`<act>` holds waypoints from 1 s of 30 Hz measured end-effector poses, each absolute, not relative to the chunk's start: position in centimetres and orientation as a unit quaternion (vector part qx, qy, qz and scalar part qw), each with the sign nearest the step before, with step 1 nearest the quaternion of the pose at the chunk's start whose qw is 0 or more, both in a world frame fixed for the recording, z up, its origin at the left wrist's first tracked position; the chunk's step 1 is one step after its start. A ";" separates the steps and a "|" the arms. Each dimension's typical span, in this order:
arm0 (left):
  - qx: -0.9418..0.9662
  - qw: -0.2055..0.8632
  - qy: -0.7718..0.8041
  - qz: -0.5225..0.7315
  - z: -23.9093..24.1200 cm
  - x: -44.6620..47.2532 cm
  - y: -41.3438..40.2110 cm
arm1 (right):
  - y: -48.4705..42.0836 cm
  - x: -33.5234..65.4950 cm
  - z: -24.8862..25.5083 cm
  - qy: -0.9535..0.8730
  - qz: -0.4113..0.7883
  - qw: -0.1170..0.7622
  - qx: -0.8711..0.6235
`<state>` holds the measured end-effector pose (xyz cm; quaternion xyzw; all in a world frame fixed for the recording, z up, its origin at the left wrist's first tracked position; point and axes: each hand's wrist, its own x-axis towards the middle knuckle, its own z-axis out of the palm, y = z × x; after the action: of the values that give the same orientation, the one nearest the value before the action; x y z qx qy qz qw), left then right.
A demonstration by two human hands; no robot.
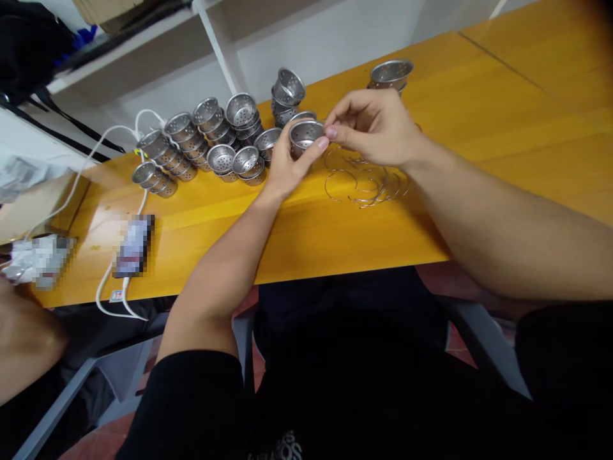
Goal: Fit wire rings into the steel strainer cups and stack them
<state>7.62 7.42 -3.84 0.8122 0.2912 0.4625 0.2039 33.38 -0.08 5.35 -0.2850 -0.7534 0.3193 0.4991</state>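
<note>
My left hand [286,171] is wrapped round a small perforated metal cup [305,134] and tips its open mouth towards me. My right hand [378,128] is at the cup's right rim, thumb and forefinger pinched together. Whatever sits in that pinch is too small to make out. Below the right hand, several thin bent wire rings [377,191] lie loosely on the yellow table [306,249]. Just behind the held cup stands a stack of similar cups [288,89].
Several more stacks of perforated cups [184,135] fill the table's back left, with another stack [391,71] at the back right. A phone [134,246] and a white cable [99,291] lie at left. Another person's arm [29,338] shows at the left edge.
</note>
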 end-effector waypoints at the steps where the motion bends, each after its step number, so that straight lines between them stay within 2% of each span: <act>1: 0.814 0.203 0.290 0.460 -3.6 7.6 7.1 | 0.0 33.4 5.3 -0.754 0.315 0.501 -0.287; 7: 0.791 0.209 0.307 0.486 -3.1 7.9 6.1 | 0.7 33.8 4.9 -0.759 0.358 0.475 -0.264; 13: 0.825 0.187 0.281 0.453 -4.2 7.9 7.3 | 0.7 33.6 5.0 -0.751 0.409 0.463 -0.233; 18: 0.831 0.150 0.284 0.453 -4.7 8.1 8.1 | 1.2 33.4 4.5 -0.748 0.414 0.459 -0.241; 30: 0.827 0.143 0.278 0.467 -4.8 7.5 8.5 | 1.2 33.1 4.2 -0.750 0.408 0.465 -0.233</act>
<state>7.50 8.51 -4.83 0.8273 0.2778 0.4669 0.1428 33.14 1.17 4.24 -0.2329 -0.7502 0.4084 0.4650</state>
